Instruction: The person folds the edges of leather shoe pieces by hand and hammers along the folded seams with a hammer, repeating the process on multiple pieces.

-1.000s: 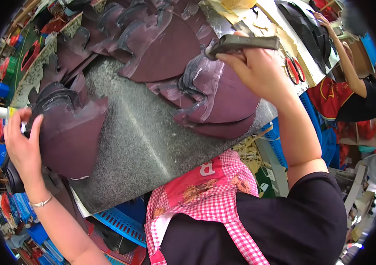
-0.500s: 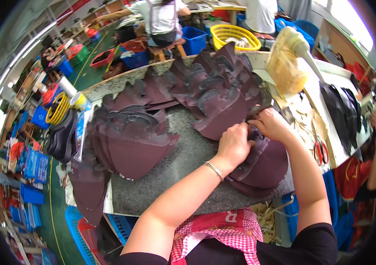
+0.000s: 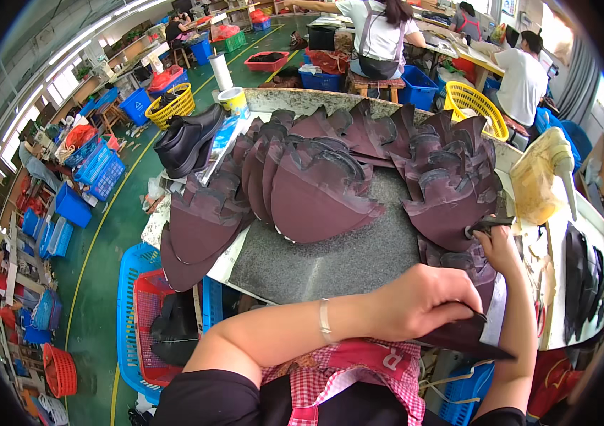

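My left hand (image 3: 430, 302) is closed on the edge of a dark maroon shoe-upper piece (image 3: 462, 339), held over the table's near right edge. Farther off, my right hand (image 3: 498, 245) pinches a small dark curved piece (image 3: 488, 224) beside the right-hand stack of maroon upper pieces (image 3: 447, 213). Some of that stack's nearer pieces show between my two hands. Another fan of overlapping maroon pieces (image 3: 316, 195) lies at the middle of the table, their notched edges dark grey. More maroon pieces (image 3: 199, 231) overhang the table's left edge.
A yellowed glue bottle (image 3: 540, 177) with a long spout stands at the right, near black pieces (image 3: 580, 280). Black shoes (image 3: 188, 142) and a tin (image 3: 233, 103) are at the far left. A blue basket (image 3: 130, 319) sits below. People work beyond the table.
The view has swung left. My hands, formerly together at the right-hand pieces, are now apart: the left has come nearer me with a maroon piece, the right stays by the stack.
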The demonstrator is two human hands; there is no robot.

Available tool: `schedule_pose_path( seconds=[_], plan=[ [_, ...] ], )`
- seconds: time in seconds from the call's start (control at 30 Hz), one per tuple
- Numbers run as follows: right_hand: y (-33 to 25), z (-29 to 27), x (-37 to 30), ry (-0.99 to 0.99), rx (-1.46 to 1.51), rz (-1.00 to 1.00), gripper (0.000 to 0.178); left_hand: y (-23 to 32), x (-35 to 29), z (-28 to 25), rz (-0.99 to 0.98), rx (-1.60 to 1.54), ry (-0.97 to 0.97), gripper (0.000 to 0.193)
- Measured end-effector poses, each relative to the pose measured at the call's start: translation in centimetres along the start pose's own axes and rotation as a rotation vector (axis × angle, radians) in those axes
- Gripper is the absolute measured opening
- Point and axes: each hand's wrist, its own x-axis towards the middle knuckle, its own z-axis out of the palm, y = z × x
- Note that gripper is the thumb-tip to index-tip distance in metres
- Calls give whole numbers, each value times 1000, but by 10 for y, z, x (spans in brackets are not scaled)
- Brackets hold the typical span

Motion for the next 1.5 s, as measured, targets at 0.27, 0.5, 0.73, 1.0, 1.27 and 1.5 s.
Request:
schedule_pose_path(
  seconds=[0.27,0.5,0.73,1.0,1.27,1.5],
  plan=[
    [-70,-3,-9,216,90,88,30,-55,-98,-69,-517,402,-109,22],
    [-182,14,-53,-92,411,75,24,-60,-90,-79,-424,450,-87,12],
    [-204,25,-66,-224,470,98,20,-64,-88,-77,-382,727,-104,15],
    [-209,45,-76,-193,278,-83,25,-72,-64,-100,-632,450,-264,12],
    [-208,46,-78,-187,292,-109,25,-91,-71,-118,-115,550,-384,14],
    [-211,40,-63,-105,370,-46,20,-85,-77,-112,33,729,-409,18]
  ],
)
